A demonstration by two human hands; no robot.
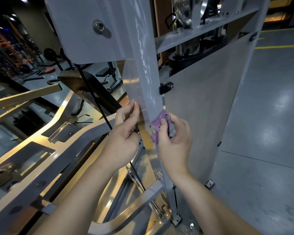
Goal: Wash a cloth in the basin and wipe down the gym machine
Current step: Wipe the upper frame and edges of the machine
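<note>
Gripping a crumpled purple cloth (157,126), the right hand (174,141) curls thumb and fingers round it and presses it against the lower part of the grey post (148,78) of the machine. Wet streaks show on the post face above the cloth. Left hand (126,133) lies against the post's left edge, fingers nearly straight and holding nothing, fingertips (134,106) touching the clear panel (131,85) there. A black cable (98,106) runs down behind the left hand. Grey shield (202,116) stands just right of the post; grey floor (270,116) beyond.
</note>
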